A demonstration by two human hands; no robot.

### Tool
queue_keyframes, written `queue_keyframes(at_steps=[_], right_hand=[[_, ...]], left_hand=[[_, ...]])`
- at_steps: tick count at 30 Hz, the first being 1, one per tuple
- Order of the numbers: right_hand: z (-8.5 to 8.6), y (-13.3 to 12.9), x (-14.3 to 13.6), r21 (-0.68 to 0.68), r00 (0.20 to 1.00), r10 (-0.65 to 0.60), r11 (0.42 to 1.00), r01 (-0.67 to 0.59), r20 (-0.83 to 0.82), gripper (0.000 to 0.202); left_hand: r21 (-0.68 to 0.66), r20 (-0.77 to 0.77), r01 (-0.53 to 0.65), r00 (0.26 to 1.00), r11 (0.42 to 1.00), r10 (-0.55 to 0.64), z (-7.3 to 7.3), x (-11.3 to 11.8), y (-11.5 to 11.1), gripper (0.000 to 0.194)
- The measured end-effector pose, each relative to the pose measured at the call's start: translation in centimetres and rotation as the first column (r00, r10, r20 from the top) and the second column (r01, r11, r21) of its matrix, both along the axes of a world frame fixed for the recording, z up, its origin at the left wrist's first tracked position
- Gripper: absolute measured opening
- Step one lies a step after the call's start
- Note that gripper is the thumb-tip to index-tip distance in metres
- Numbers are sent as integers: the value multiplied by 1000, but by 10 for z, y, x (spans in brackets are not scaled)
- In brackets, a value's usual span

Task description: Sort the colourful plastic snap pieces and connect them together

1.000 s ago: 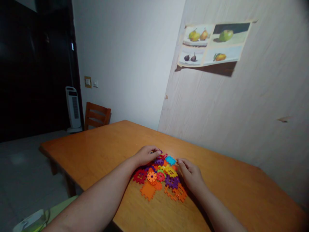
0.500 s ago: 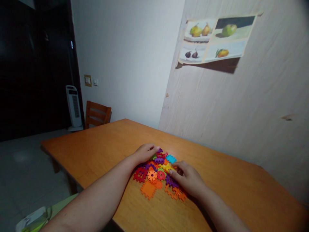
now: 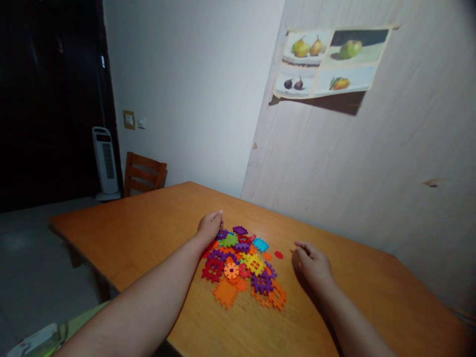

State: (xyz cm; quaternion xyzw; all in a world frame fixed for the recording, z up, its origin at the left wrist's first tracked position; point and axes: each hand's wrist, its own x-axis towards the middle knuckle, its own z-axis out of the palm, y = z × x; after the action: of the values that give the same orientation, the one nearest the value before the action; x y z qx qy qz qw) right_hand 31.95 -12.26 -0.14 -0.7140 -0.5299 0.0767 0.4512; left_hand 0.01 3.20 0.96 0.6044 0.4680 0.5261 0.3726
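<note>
A pile of colourful plastic interlocking pieces lies on the wooden table [image 3: 223, 337]. Among them are a yellow square piece [image 3: 255, 265], a green piece [image 3: 229, 240], a purple lattice piece [image 3: 262, 282], a flat orange square [image 3: 225, 293] and a blue piece [image 3: 261, 244]. At the pile's far left edge is my left hand [image 3: 208, 229], its fingers curled in and mostly hidden, so what they hold cannot be seen. My right hand [image 3: 315, 267] is to the right of the pile, apart from it, with thumb and forefinger parted and nothing visible between them.
A small red disc [image 3: 278, 255] lies between the pile and my right hand. Beyond the table's left side stand a wooden chair [image 3: 145, 171] and a white tower heater [image 3: 105, 161]. A pale wall with a fruit poster [image 3: 334, 62] rises behind the table.
My right hand has moved right, off the pile, uncovering the yellow and purple pieces. My left hand has drawn back to the left, uncovering the green piece. The red disc now shows.
</note>
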Motion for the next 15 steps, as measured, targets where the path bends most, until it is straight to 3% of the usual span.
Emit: queue_keyframes(at_steps=[5,15], right_hand=[[0,8,-7,-24,991,73,997,-70,117,39],[23,35,-50,-206,896,321,942,-267,306,33]], left_hand=[[25,24,-34,999,999,33,-9,0,8,51],[36,-60,-56,996,998,59,-11,1,8,52]])
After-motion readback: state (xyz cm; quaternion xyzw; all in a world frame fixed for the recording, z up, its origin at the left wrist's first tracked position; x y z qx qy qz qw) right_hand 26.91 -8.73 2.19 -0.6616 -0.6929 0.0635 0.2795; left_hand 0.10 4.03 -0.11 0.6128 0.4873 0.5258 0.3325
